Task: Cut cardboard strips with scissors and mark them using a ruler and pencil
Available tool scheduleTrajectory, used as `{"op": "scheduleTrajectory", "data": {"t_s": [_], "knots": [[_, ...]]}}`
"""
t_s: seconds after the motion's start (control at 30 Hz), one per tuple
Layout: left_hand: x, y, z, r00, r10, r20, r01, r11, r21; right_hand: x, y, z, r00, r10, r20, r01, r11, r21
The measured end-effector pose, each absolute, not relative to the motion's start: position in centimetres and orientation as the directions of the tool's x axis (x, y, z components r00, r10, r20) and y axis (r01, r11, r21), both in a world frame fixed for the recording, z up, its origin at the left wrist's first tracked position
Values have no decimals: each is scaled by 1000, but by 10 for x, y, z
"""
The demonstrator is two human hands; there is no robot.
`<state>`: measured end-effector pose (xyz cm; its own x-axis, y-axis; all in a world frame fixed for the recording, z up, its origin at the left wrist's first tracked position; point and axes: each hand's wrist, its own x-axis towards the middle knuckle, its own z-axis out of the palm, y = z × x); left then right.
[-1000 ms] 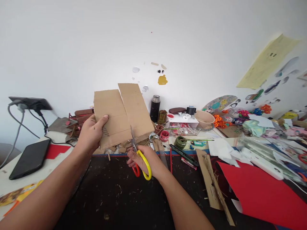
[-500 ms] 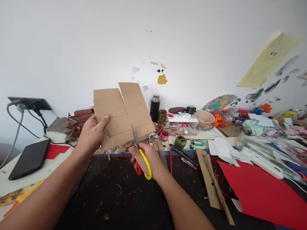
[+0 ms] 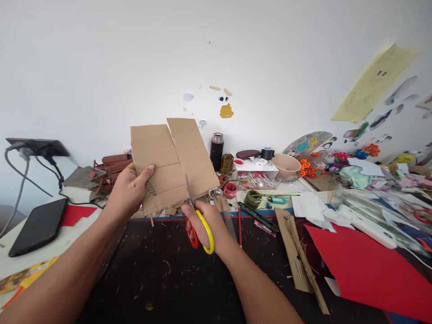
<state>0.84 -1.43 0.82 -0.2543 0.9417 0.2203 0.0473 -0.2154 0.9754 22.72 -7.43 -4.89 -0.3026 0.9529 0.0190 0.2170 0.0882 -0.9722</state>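
Observation:
A flat piece of brown cardboard is held up above the desk, with my left hand gripping its left edge, thumb on the near face. A long slit runs from its top edge downward, parting a strip on the right from the rest. My right hand is closed round scissors with one yellow and one red handle loop. The scissor blades point up and lie at the lower part of the cardboard, in line with the slit. One blade is partly hidden behind the cardboard.
A black mat with scraps covers the desk front. At the right lie cardboard strips and red paper. Behind stand a black thermos, paint jars and a beige bowl. A black tablet lies left.
The view has shifted slightly. My hands keep hold of the cardboard and the scissors, which have barely moved; the cut strip tilts a little differently.

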Motion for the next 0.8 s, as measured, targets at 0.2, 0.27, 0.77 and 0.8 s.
{"op": "scheduleTrajectory", "data": {"t_s": [0.2, 0.27, 0.77, 0.8], "knots": [[10, -12, 8, -276, 932, 233, 86, -218, 972, 228, -74, -48, -308, 951, 22, 295, 117, -948], [12, -11, 8, -270, 938, 217, 63, -208, 976, 228, -74, -48, -304, 952, 27, 290, 119, -949], [14, -12, 8, -288, 941, 179, 0, -186, 982, 223, -78, -48, -264, 964, 42, 363, 140, -921], [14, -13, 9, -288, 940, 180, -2, -189, 982, 223, -79, -48, -261, 965, 35, 366, 132, -921]]}}
